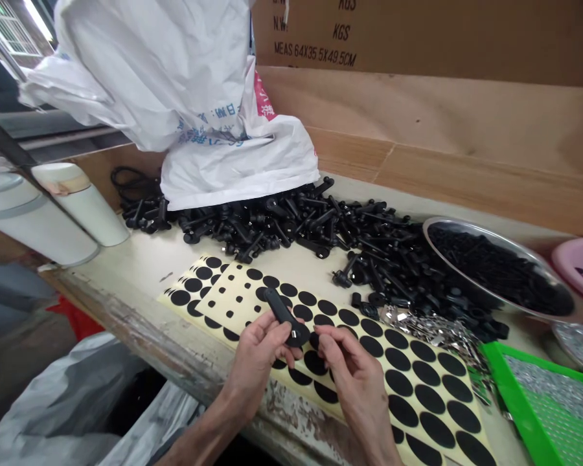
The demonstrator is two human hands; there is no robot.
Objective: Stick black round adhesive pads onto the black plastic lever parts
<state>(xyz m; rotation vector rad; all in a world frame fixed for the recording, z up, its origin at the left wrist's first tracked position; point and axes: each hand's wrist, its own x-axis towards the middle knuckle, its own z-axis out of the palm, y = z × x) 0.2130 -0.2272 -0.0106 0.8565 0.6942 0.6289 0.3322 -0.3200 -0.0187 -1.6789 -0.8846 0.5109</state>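
At 1 o'clock, big cardboard carton panel printed with weight and measurement marks, behind a worn wooden workbench. At 11 o'clock, white woven sack slumped onto the bench, spilling a wide heap of black plastic handles. At 3 o'clock, steel bowl full of small black parts, with a pink basin just beyond. At 4 o'clock, green tray holding silvery bits, beside a scatter of silver metal clips. At 9 o'clock, two pale tumblers. At 6 o'clock, cream backing sheet of round black adhesive dots lying flat, directly under both hands. Step in hand: work on one black handle held just above the sheet. Left hand closed around the handle, gripping between thumb and fingers. Right hand close by, fingers curled and pinched at the handle's far end, apparently touching it. Anything pinched between those fingertips too small to tell.
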